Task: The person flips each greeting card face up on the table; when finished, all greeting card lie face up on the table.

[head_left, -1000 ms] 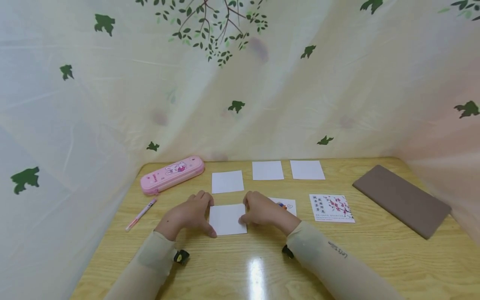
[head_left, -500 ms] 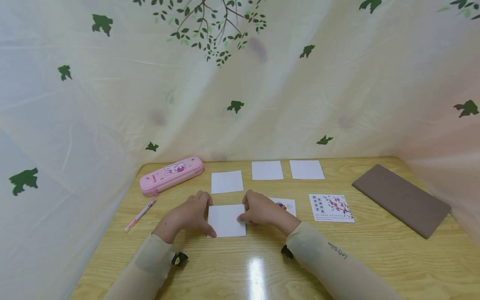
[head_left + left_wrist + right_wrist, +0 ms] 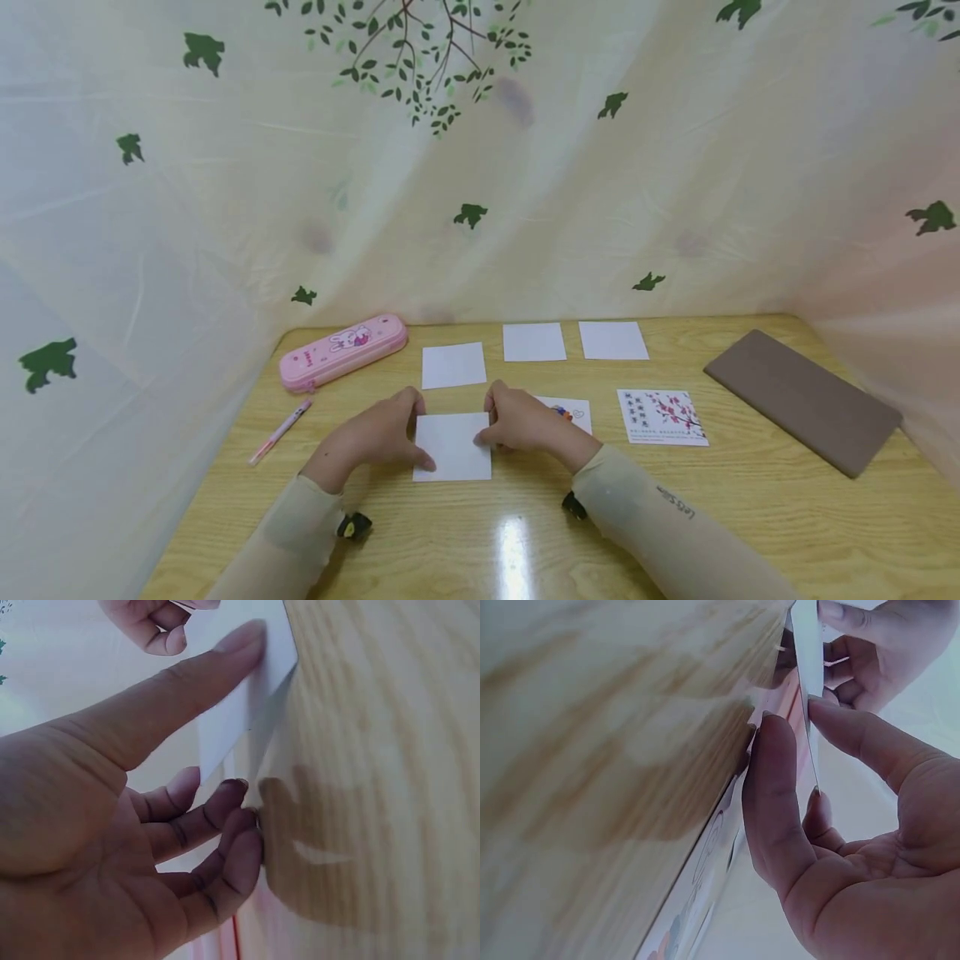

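Note:
A blank white card (image 3: pixel 451 458) is held between the two hands near the middle of the table. My left hand (image 3: pixel 382 431) grips its left side, the thumb (image 3: pixel 244 646) lying on the upper face and the other fingers curled at the edge. From the opposite side my right hand (image 3: pixel 525 422) pinches the right edge, with its thumb (image 3: pixel 840 720) on the face. In both wrist views the card (image 3: pixel 808 660) is tilted, its near edge lifted off the wood. Behind the right hand, a picture card (image 3: pixel 576 411) is partly hidden.
Three white cards lie farther back: a left one (image 3: pixel 453 365), a middle one (image 3: pixel 534 342) and a right one (image 3: pixel 613 340). A blossom-printed card (image 3: pixel 663 417) and a brown flat board (image 3: pixel 802 400) lie rightward. Left are a pink pencil case (image 3: pixel 343 353) and a pen (image 3: pixel 280 431).
The held card's near edge has come slightly toward me, and the card shows taller in the head view. My left hand has shifted a little; the right hand stays nearly in place.

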The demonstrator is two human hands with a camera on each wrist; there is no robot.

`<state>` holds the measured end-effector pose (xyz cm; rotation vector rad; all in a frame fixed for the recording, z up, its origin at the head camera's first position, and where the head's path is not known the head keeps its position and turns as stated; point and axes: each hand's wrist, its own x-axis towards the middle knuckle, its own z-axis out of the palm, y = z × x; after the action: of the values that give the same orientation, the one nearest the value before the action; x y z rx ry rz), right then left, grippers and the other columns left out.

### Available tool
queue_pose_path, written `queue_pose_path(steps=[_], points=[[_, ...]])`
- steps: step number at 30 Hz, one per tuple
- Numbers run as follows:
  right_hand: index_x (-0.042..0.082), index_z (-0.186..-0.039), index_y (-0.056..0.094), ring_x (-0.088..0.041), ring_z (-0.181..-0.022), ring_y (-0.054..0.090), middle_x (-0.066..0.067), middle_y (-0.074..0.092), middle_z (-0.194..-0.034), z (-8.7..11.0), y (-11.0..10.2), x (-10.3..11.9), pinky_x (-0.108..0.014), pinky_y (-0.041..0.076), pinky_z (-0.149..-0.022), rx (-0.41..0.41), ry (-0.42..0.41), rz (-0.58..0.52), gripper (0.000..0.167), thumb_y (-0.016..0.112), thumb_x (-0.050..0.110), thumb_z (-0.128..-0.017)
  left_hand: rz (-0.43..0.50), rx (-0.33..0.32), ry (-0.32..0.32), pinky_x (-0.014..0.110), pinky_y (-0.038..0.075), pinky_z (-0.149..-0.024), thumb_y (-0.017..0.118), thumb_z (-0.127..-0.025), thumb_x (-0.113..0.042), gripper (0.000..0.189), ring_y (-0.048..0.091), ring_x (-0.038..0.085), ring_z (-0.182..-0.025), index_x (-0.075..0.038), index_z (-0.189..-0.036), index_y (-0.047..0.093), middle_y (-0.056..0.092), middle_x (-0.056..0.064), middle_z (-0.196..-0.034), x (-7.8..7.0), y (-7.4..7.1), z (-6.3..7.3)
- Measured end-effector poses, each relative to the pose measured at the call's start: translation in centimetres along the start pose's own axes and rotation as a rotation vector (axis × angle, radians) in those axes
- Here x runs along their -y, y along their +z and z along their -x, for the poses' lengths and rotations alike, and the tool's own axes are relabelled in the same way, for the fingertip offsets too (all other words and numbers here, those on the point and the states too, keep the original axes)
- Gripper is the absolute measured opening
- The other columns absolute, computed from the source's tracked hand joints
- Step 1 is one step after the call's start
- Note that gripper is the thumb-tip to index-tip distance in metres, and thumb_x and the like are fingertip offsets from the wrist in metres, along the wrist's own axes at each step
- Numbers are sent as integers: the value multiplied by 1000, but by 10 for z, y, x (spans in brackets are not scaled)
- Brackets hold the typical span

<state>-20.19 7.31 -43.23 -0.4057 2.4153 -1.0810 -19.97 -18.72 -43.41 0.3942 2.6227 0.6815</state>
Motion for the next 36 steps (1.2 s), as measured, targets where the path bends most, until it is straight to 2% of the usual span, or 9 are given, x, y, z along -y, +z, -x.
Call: queue_pose_path(steps=[5,9,17,23,28,34,36], points=[[5,-110,52,-21,-69,68,-8,64,-86,1,-1,-1,-28,55,-66,16,6,-40,37,83,14,-94,70,-26,-12,35,48,-81,95,-81,-36,63,56,19,-91,-12,-120,53,61,5,-101,4,2,0],[5,-110,51,-22,-70,69,-10,63,-88,1,0,-3,-30,59,-66,26,-1,-77,33,80,14,-96,107,-38,-14,33,46,-78,92,-85,-33,57,55,19,-90,-11,-118,52,60,6,-100,4,2,1],[7,-110,51,-20,-72,67,-9,61,-88,0,1,-3,-28,57,-65,-17,4,-108,28,75,14,-100,191,-64,-3,32,49,-78,87,-92,-28,46,56,19,-90,-12,-119,54,60,6,-103,7,-1,1],[5,-111,51,-21,-76,67,-8,55,-95,-1,2,-4,-30,59,-66,-45,-7,-176,26,74,11,-100,239,-71,11,32,49,-75,82,-96,-27,42,56,19,-89,-12,-121,52,60,7,-104,10,-1,2],[4,-113,52,-23,-76,67,-9,53,-99,-2,2,-7,-32,61,-66,-56,-7,-231,26,74,10,-100,262,-75,8,30,50,-76,81,-97,-27,42,57,19,-92,-12,-123,52,59,7,-106,8,-3,1],[4,-113,51,-23,-76,69,-9,53,-101,-2,2,-7,-32,62,-67,-69,-18,-252,26,73,9,-100,271,-94,25,31,50,-75,81,-97,-26,42,57,19,-93,-11,-124,52,58,8,-107,7,-4,1],[4,-113,51,-24,-76,70,-9,53,-101,-2,2,-6,-30,59,-64,-77,-23,-248,26,73,9,-101,276,-104,35,31,50,-75,81,-97,-25,42,57,19,-93,-10,-124,52,58,8,-106,6,-4,1]])
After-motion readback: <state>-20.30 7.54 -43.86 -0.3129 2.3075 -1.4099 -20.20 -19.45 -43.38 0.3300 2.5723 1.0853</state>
